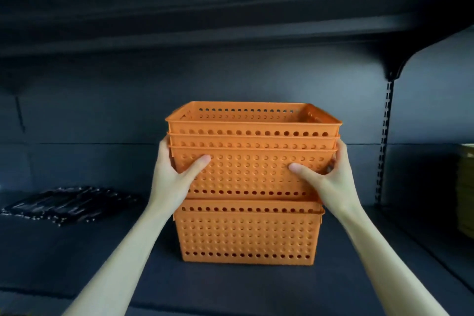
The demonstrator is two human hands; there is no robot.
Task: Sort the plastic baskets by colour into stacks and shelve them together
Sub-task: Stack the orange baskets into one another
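A nested stack of three orange perforated plastic baskets point(252, 161) is held at the centre of the head view. My left hand point(174, 174) grips its left end, thumb on the front wall. On the right end sits my right hand point(331, 177), thumb also on the front. The stack's base rests in or just above the mouth of another orange basket point(247, 233), which stands on the dark shelf point(230, 287).
A black slatted item point(66, 204) lies flat on the shelf at the left. An upper dark shelf point(230, 20) overhangs. A slotted upright and bracket point(384, 136) stand at the right, with a yellowish stack point(466, 187) at the far right edge.
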